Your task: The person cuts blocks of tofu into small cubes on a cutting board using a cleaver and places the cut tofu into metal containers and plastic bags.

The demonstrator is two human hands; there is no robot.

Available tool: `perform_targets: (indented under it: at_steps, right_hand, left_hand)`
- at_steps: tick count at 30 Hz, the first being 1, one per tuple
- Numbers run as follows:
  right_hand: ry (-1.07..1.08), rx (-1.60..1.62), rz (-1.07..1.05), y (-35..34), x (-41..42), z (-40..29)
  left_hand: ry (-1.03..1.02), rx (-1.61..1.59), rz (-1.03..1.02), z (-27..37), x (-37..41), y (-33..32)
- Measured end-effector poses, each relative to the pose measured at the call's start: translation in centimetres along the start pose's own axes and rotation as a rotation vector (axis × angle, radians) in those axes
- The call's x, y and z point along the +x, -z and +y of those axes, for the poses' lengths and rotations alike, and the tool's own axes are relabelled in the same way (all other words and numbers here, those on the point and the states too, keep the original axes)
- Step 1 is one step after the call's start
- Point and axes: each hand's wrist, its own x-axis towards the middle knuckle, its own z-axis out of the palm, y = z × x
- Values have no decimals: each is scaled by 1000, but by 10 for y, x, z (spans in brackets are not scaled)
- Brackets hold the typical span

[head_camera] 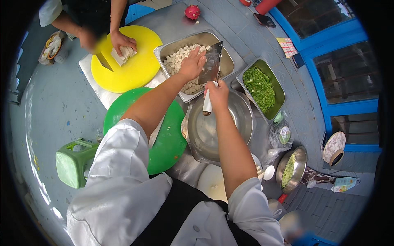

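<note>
My right hand (218, 95) grips the white-wrapped handle of a cleaver (212, 63). The cleaver's broad blade is over a steel pan (227, 57) holding small white cubes that look like tofu (175, 60). My left hand (193, 64) is stretched out flat above the cubes, its fingers beside the blade's left edge. I cannot tell whether it touches the blade. Below the cleaver's handle sits a wide steel basin (203, 132). My left forearm crosses a round green cutting board (169, 147), partly hiding a pale flat strip on it.
A co-worker's hand (121, 41) presses a sliced white block (123, 57) on a yellow cutting board (138, 70), beside a knife blade (104, 62). To the right stand a pan of chopped greens (260, 89) and a steel bowl (303, 156). A green stool (69, 167) stands left.
</note>
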Motion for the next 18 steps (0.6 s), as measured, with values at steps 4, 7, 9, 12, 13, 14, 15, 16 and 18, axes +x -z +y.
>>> perform_targets:
  at_steps: [4,7,9,12,13,14,15,16,18]
  right_hand:
    - [-54,136,-68,-1,-27,-3]
    - [-74,237,-32,13,-64,-11]
    - [6,176,1,30,-87,0]
    - [140,50,120,72,-135,41]
    - [184,-15,143,86,-154,54]
    - [103,-42,163,106,-178,60]
    - [22,-55,166,118,-205,63]
    - [-220,74,169,130,-238,44]
    - [-187,-117,394,152,-306,54]
  left_hand:
    - [-166,-146,-19,30,-2,-13]
    - [85,-28,-34,2,9,-8]
    - [268,498,-173,-32,12,-8]
    - [47,400,16,-45,2,-2]
    - [-65,340,108,-48,-6,2]
    - [-130,192,122,-34,-19,4]
    - [-203,43,124,-17,-33,6]
    - [-222,-63,104,-8,-56,-1]
    - [-229,-192,43,18,-106,-10]
